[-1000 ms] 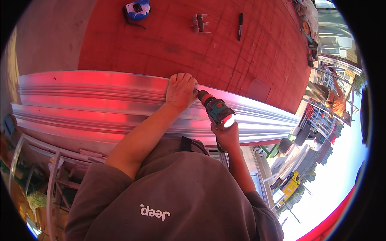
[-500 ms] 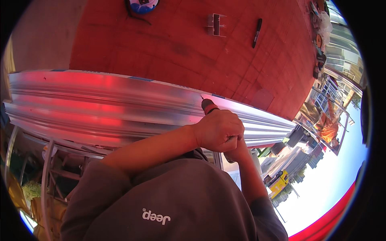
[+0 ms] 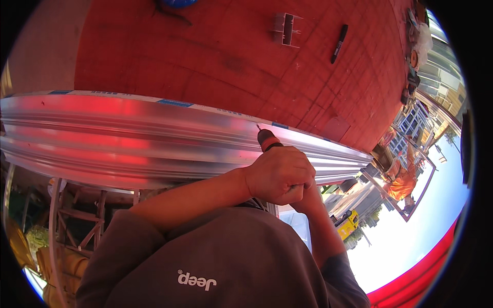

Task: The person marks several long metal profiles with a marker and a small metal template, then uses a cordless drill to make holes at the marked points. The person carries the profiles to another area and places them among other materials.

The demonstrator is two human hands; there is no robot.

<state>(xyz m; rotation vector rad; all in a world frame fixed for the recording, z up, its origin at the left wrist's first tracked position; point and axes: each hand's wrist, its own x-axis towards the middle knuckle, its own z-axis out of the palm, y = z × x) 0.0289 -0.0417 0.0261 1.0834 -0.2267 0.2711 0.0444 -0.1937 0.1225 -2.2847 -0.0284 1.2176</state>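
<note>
- Head view: the person's 2 hands come together on a drill (image 3: 268, 138), which stands over long, ribbed silver metal profiles (image 3: 128, 123).
- The left hand (image 3: 281, 174) is curled firmly over the back of the drill, fingers folded, and covers most of the tool's body.
- The right hand (image 3: 306, 200) is closed on the drill from below, just under the left hand; most of its fingers are hidden, so how far they wrap cannot be told.
- The drill bit (image 3: 258, 126) points at the metal near its far edge; how deep the tip sits, if at all, cannot be told.
- A blue and white strip (image 3: 174, 103) runs along that edge.
- Beyond it, on a red work surface (image 3: 221, 66), lie a short metal profile piece (image 3: 287, 31) and a black marker (image 3: 339, 44).
- To the right, a person in orange (image 3: 403, 185) is near a frame, with a yellow vehicle (image 3: 348, 224) farther down.
</note>
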